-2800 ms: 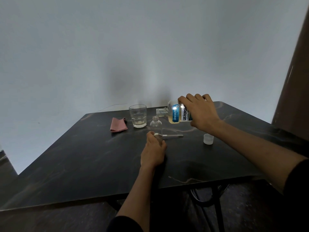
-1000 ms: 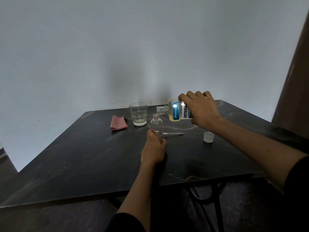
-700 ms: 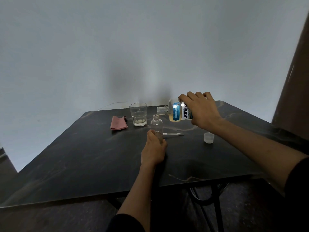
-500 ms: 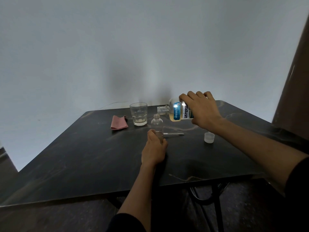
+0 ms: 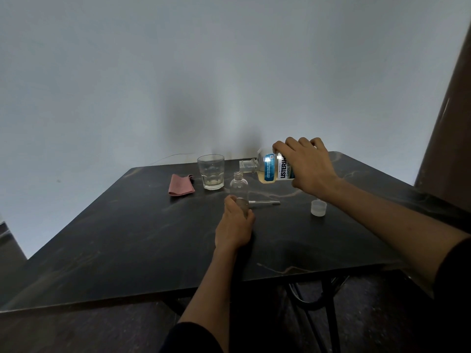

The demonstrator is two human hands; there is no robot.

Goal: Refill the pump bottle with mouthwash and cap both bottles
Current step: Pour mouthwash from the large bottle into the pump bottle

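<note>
Tilting nearly flat above the dark worktop [image 5: 127, 238], the mouthwash bottle [image 5: 274, 169] is held in the right hand [image 5: 309, 169], whose fingers curl over its top and whose thumb sits under it — a firm grip on the labelled body. Its uncapped neck points left, just above and to the right of the open mouth of the small clear pump bottle [image 5: 239, 186]; the two mouths are apart. Pale yellow liquid lies along the low side of the tilted bottle, and no stream can be made out between them.

The pump bottle stands upright on the worktop. The left hand [image 5: 233, 229] grips its lower part, thumb on the near left side, fingers wrapped round out of sight.

Just right of it lies the pump head [image 5: 263, 202] with its thin tube, flat on the surface. Farther right, under the right forearm, stands a small translucent cap [image 5: 318, 208] — well apart from both bottles.

Behind, a drinking glass [image 5: 211, 171] stands upright, with a folded pink cloth [image 5: 181, 185] beside it on the left.
</note>
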